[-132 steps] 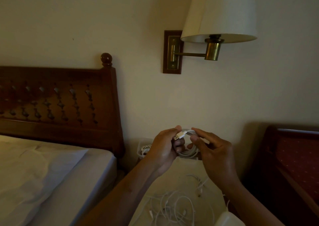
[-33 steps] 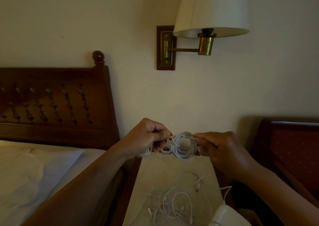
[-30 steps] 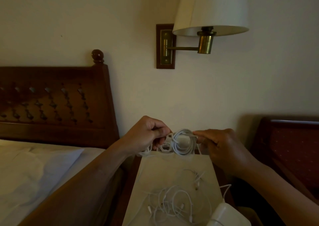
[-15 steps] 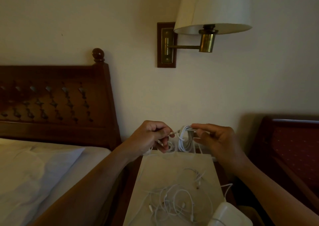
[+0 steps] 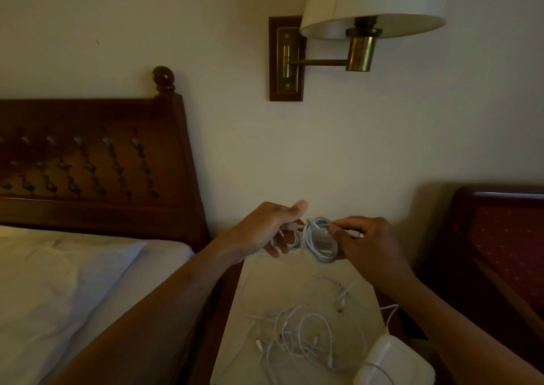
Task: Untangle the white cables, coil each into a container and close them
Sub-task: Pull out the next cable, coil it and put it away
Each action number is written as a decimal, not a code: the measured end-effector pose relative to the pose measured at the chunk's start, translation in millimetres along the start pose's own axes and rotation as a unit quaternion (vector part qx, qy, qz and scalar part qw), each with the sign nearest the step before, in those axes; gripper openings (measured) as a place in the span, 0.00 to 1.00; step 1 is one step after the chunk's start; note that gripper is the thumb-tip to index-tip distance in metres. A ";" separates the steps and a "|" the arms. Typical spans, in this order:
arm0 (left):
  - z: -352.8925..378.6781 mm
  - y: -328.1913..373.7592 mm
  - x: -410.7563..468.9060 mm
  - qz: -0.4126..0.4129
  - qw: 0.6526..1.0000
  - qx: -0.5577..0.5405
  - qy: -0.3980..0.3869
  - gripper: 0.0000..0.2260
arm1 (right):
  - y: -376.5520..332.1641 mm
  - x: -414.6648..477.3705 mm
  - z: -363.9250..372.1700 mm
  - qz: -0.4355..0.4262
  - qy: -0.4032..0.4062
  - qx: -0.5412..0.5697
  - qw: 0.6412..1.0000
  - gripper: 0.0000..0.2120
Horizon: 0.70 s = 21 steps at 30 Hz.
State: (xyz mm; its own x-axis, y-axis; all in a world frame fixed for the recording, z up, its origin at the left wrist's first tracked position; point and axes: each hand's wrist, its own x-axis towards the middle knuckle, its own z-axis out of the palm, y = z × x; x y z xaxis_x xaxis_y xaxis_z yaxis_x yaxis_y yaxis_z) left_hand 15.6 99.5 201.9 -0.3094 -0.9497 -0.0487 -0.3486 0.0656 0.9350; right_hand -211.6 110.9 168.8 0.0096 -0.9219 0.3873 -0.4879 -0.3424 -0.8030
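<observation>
A white cable wound into a small coil (image 5: 320, 242) hangs in the air between my two hands, above the far end of a pale bedside surface (image 5: 282, 287). My right hand (image 5: 368, 243) pinches the coil at its top right. My left hand (image 5: 272, 228) holds the cable's loose end just left of the coil, thumb raised. A tangle of other white cables (image 5: 300, 334) lies on the near part of the surface. A white container (image 5: 391, 364) sits at the near right corner, partly cut off by the frame.
A bed with white sheets (image 5: 67, 290) and a dark wooden headboard (image 5: 94, 161) fills the left. A brass wall lamp (image 5: 362, 28) hangs overhead. A dark red seat or second bed (image 5: 506, 237) stands on the right.
The coil has stayed between my hands at the far end of the surface. My left thumb has lifted off the cable end and my right hand has shifted its pinch on the coil.
</observation>
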 end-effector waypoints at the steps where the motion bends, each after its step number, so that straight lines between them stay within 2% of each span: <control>1: 2.9 -1.8 3.0 0.003 1.000 0.027 -0.003 0.26 | 0.3 -0.1 0.7 -0.022 0.015 -0.051 0.998 0.05; 4: 12.1 -10.5 11.9 0.023 0.997 0.069 0.013 0.12 | 2.7 -1.3 1.7 -0.044 0.031 -0.108 0.993 0.06; 7: 21.8 -21.6 18.9 0.022 0.998 0.046 0.037 0.06 | 8.0 -2.8 2.9 -0.037 0.005 -0.111 0.993 0.06; 11: 33.3 -30.5 22.6 0.044 0.997 0.001 0.067 0.05 | 11.9 -4.9 4.2 0.000 -0.046 -0.057 0.997 0.19; 15: 43.7 -36.6 20.8 0.080 0.993 0.000 0.086 0.09 | 16.5 -4.6 8.9 -0.033 -0.071 -0.079 0.994 0.06; 18: 47.4 -43.8 18.5 0.076 0.991 -0.001 0.107 0.09 | 23.9 -9.1 14.9 -0.033 -0.064 -0.072 0.995 0.07; 21: 47.8 -50.4 16.3 0.077 0.992 0.014 0.096 0.09 | 31.6 -14.6 24.0 -0.021 -0.098 -0.048 0.994 0.07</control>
State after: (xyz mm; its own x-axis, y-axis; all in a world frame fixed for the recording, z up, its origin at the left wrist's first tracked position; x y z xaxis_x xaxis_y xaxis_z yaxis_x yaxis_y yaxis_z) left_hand -14.2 95.3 137.2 -0.1883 -0.9682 0.1649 -0.3350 0.2212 0.9159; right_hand -206.1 109.2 126.8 0.1974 -0.9276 0.3171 -0.5642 -0.3720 -0.7370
